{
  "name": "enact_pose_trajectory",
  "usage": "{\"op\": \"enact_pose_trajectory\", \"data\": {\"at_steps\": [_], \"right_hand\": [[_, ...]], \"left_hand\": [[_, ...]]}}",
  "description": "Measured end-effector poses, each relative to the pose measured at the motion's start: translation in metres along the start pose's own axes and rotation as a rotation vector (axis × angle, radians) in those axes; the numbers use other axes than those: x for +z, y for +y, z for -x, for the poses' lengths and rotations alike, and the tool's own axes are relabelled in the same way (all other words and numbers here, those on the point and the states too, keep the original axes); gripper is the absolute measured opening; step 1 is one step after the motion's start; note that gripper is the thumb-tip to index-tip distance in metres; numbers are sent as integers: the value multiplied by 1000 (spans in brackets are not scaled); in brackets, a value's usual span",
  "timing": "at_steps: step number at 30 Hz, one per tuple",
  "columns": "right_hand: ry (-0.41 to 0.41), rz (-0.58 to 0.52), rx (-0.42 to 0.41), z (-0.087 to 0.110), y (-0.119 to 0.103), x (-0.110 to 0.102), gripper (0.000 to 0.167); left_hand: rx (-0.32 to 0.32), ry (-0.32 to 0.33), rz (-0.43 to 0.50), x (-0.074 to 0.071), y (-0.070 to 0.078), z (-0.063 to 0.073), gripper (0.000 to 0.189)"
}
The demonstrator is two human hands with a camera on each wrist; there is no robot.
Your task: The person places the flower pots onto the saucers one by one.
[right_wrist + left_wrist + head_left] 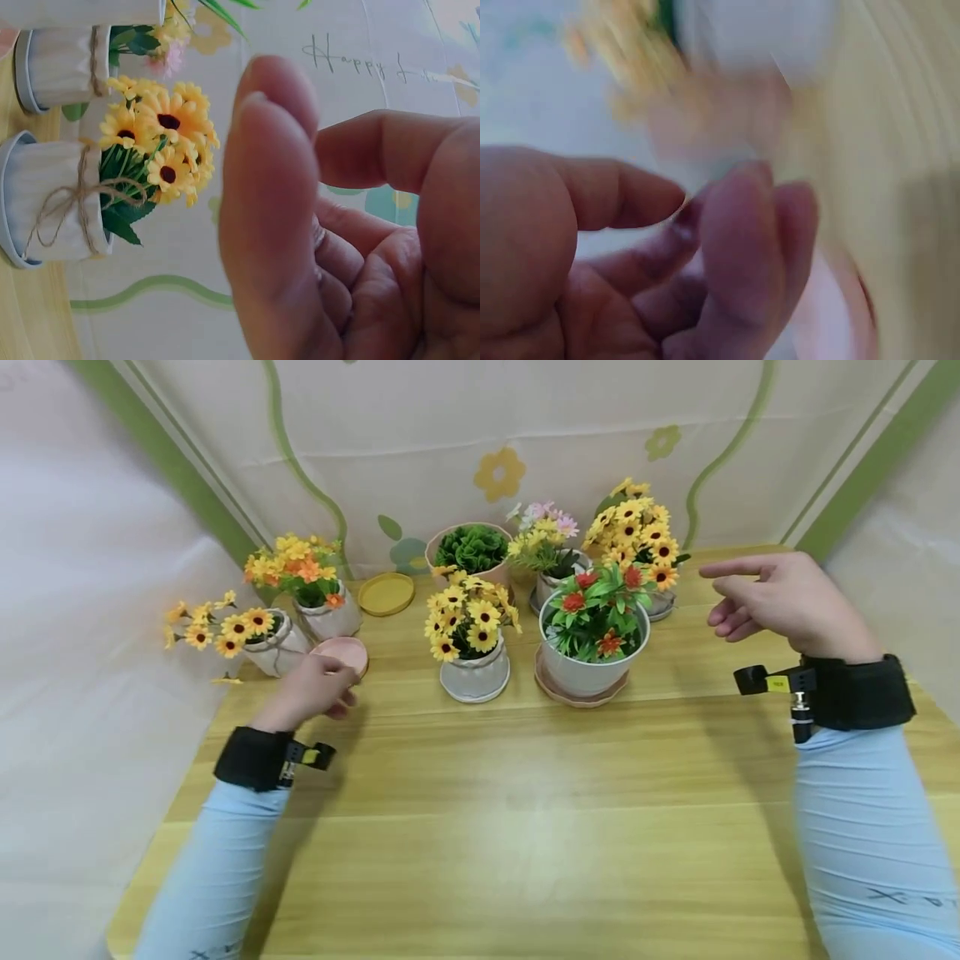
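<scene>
My left hand point(311, 689) hovers beside an unoccupied pink saucer point(348, 652) at the left, its fingers loosely bent around nothing. A pot of yellow daisy-like flowers point(277, 643) and a pot of orange and yellow flowers point(330, 614) stand just beyond it. In the left wrist view, a blurred white pot point(757, 34) shows past the fingertips. On the right, my right hand point(787, 602) is raised over the table with the index finger stretched out, holding nothing. Nearest to it is a twine-tied white pot point(60, 199) of yellow flowers point(165, 127).
A yellow saucer point(386, 594) lies at the back left. Mid-table stand a yellow-flowered pot point(474, 677), a white pot with red flowers point(592, 672) on a pink saucer, a pink pot of green leaves point(491, 574) and a pink-and-yellow bouquet point(547, 539). A patterned curtain point(585, 435) hangs behind.
</scene>
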State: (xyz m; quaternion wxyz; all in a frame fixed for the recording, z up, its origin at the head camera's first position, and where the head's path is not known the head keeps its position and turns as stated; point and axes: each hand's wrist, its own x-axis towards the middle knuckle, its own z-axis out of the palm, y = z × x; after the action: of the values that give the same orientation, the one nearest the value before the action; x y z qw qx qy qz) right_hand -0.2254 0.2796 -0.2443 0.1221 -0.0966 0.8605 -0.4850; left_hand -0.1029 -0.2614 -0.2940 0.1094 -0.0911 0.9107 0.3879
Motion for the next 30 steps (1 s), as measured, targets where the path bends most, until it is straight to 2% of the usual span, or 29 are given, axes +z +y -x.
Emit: {"op": "enact_pose_trajectory", "data": {"at_steps": [4,6,9,13,20,26,30], "right_hand": [[13,3,19,1,5,-3,49],[22,9,20,1,7,-4,49],[33,16,21,1,11,-6,50],[31,25,22,0,14,-7,51],[30,28,12,-2,12,-5,51],[37,40,8,-3,9,-6,50],[38,39,12,-1,8,-8,50]], "left_hand": [[-139,107,-105,-24,-44,-9,46],[-182,122,-172,-28,-58,-12,53],[-214,133,-234,-29,-68,-19,62],[-239,154,-267,-25,-70,-28,65],[-253,166,-212,-24,-69,-33,46],[-249,150,-102,-22,-71,-31,28],[-209,159,-86,-19,-60,-20,33]]}}
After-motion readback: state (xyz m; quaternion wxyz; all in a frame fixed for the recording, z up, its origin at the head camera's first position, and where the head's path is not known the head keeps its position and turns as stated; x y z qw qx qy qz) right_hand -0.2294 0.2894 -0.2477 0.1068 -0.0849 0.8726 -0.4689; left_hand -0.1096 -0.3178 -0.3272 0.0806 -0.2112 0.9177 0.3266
